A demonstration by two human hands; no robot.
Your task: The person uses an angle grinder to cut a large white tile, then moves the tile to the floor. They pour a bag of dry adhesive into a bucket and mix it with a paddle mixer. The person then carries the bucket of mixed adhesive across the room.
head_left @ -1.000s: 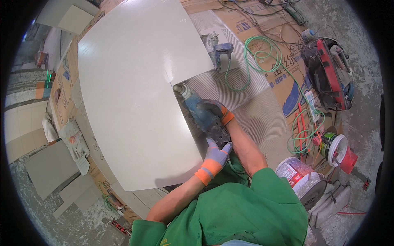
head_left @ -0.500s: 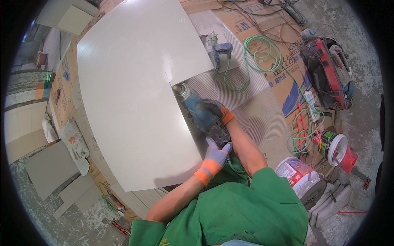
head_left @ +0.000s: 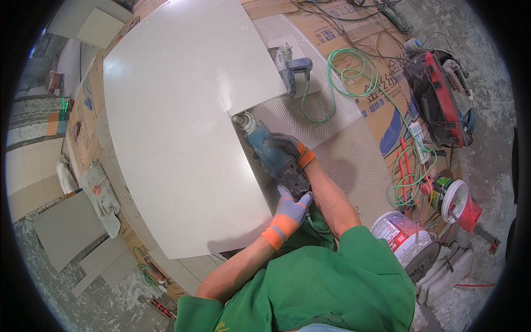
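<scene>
Both my gloved hands are on a blue angle grinder [head_left: 268,155] with a metal head and a dark rear housing. My right hand [head_left: 286,146], in a dark glove with an orange cuff, wraps round its body. At the rear end, my left hand [head_left: 291,211] grips the housing; its glove is greyish lilac with an orange cuff. The grinder's head lies at the inner corner of an L-shaped cutout in a large pale tile slab [head_left: 182,138]. Whether its tip touches the slab's edge is hard to see.
A second blue-handled power tool [head_left: 298,65] lies by the slab, with a green cord [head_left: 334,91]. To the right are a black-and-red tool bag [head_left: 442,99], a large bucket [head_left: 401,238] and a smaller bucket [head_left: 456,202]. Cardboard [head_left: 381,72] and ridged sheeting lie beneath.
</scene>
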